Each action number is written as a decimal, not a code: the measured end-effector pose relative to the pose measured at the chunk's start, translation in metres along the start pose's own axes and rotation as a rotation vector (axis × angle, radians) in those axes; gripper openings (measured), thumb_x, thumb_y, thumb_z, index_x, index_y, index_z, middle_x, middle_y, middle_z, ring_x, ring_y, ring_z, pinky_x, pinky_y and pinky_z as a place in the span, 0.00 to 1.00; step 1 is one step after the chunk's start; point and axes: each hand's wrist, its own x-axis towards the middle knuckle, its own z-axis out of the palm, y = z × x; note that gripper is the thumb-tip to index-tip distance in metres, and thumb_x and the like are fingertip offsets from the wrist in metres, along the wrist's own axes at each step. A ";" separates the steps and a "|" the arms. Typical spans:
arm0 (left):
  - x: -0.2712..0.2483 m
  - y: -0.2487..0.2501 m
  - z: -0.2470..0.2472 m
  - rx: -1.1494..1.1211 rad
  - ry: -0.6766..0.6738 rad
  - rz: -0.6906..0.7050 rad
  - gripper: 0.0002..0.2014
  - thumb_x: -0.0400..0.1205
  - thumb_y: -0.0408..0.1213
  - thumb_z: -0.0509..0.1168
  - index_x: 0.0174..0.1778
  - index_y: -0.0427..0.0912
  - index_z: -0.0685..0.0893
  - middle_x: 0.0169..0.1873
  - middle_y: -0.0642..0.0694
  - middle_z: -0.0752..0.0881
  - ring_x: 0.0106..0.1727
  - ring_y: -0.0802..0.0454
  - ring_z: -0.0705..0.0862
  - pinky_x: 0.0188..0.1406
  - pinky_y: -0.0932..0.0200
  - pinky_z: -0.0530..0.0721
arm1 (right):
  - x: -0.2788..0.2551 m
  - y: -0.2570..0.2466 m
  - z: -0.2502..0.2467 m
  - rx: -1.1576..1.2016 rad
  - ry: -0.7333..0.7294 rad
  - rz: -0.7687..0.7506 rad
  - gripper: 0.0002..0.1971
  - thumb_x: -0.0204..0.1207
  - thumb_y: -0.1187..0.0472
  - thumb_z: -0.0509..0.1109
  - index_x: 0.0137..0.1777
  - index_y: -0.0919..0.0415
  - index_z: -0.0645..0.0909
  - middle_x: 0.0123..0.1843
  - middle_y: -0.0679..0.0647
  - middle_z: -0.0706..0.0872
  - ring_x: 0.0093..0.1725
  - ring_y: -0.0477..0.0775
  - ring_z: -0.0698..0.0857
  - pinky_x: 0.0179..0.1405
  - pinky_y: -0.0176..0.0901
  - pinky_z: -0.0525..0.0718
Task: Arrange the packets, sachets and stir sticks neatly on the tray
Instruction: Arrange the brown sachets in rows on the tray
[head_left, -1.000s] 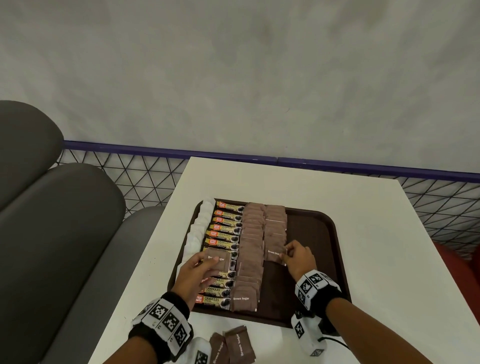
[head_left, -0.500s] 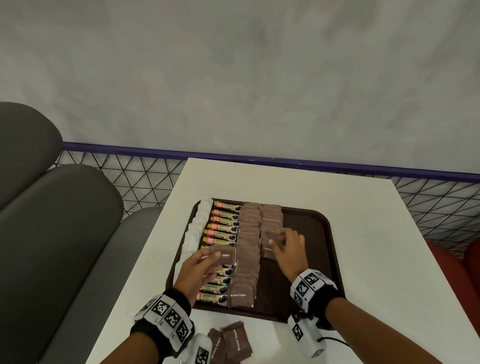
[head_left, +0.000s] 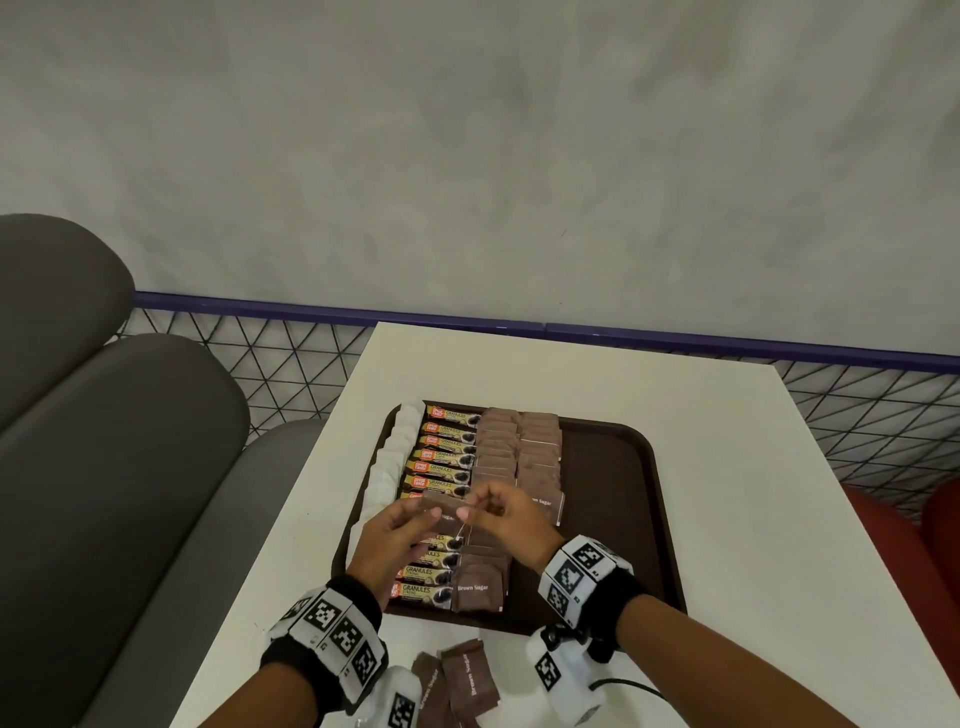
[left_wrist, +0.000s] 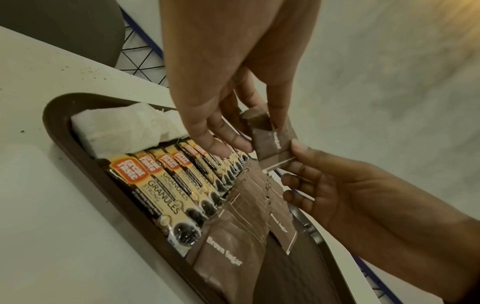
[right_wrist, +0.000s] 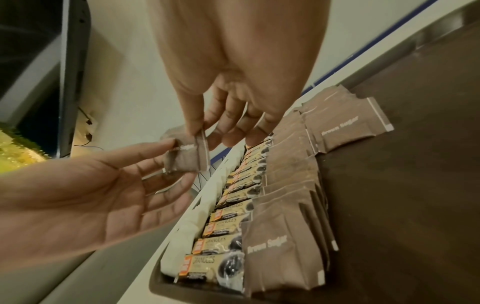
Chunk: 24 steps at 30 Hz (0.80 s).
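You have one brown sugar sachet lifted between both hands above the tray, over the middle of the coffee stick row. Your left hand pinches one end with thumb and forefinger, the other fingers loosely spread; your right hand pinches the opposite sealed edge with thumb and forefinger, the remaining fingers curled below and free.

Expect the sachet to be very light and limp: thin paper with loose grains inside that shift and bulge as you tilt it. In the left wrist view it looks creased or folded near the top, though the angle is poor and I may be misreading a shadow. Take hold by the flat sealed strips at the ends (they are stiffer than the belly) and avoid squeezing the middle, which could split a seam.

On the tray, two overlapped rows of brown sachets lie beside the coffee sticks, with white packets along the left rim. The second brown row stops partway down, so the held one probably belongs at its near end. More brown sachets wait on the table near your wrists.
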 end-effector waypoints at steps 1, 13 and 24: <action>-0.001 0.001 0.001 -0.007 0.002 0.006 0.12 0.79 0.33 0.68 0.57 0.37 0.83 0.50 0.40 0.87 0.51 0.48 0.84 0.44 0.60 0.79 | 0.000 0.001 0.000 -0.005 0.024 -0.001 0.09 0.73 0.66 0.72 0.38 0.54 0.76 0.36 0.47 0.79 0.36 0.41 0.76 0.36 0.23 0.75; 0.001 -0.003 0.012 -0.008 -0.044 -0.001 0.07 0.79 0.31 0.67 0.52 0.38 0.83 0.50 0.39 0.89 0.50 0.44 0.88 0.50 0.54 0.85 | -0.013 0.025 -0.026 0.014 0.137 0.082 0.07 0.72 0.68 0.73 0.39 0.55 0.79 0.36 0.49 0.82 0.38 0.44 0.81 0.46 0.34 0.80; 0.010 -0.011 -0.016 -0.074 0.032 -0.031 0.09 0.79 0.29 0.67 0.54 0.35 0.83 0.49 0.35 0.89 0.50 0.43 0.88 0.44 0.56 0.85 | -0.009 0.059 -0.081 -0.158 0.473 0.231 0.10 0.71 0.68 0.73 0.35 0.54 0.79 0.33 0.51 0.82 0.41 0.53 0.81 0.48 0.41 0.76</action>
